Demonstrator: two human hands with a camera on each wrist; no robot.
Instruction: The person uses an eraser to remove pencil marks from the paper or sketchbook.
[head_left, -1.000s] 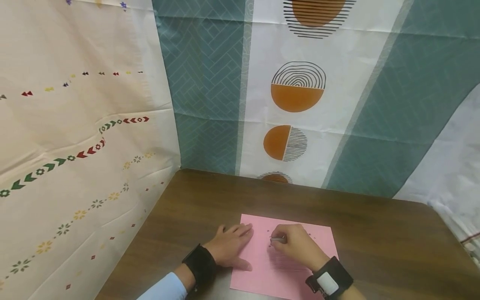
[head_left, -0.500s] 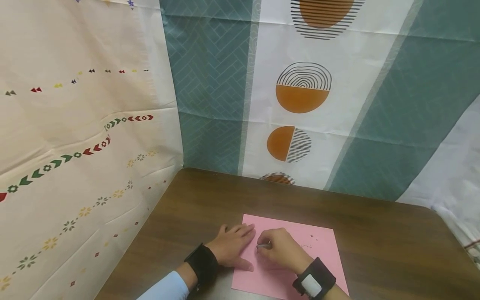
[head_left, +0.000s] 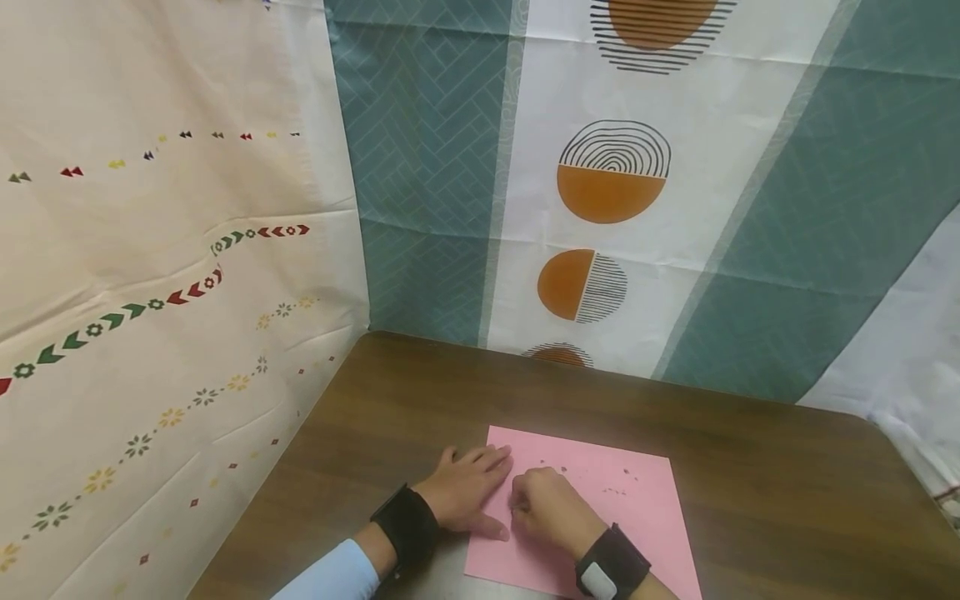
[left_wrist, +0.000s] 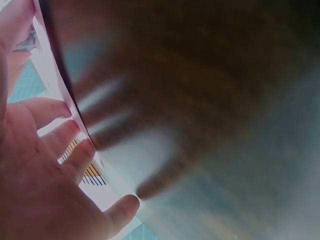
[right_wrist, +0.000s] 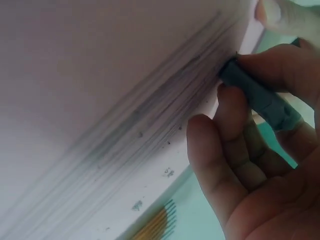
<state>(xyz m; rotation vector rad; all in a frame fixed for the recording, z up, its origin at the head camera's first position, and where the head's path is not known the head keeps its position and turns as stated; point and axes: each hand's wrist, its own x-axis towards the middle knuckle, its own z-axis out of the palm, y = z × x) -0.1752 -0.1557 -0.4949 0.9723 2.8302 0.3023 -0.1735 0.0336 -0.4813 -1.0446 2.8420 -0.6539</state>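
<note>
A pink sheet of paper [head_left: 645, 525] lies on the brown table. My left hand [head_left: 461, 493] lies flat with spread fingers over its left edge. In the left wrist view, the fingers [left_wrist: 79, 157] touch the surface. My right hand [head_left: 551, 510] is over the paper's left half, just right of the left hand. Between thumb and fingers it pinches a short, thick dark grey crayon [right_wrist: 257, 95], its tip at the paper; in the head view the hand mostly hides it. Long grey streaks [right_wrist: 145, 107] run across the sheet, and dark crumbs [head_left: 615, 492] lie on its upper part.
The wooden table [head_left: 765, 483] stretches to both sides of the paper. A patterned curtain [head_left: 420, 183] hangs along the table's back edge, and a cream embroidered cloth [head_left: 165, 267] hangs on the left. Black bands [head_left: 408, 525] are strapped on both wrists.
My right hand has moved left across the paper with the crayon, then slightly toward me, uncovering more crumbs. The left hand stays on the paper's edge. The head view has shifted a little.
</note>
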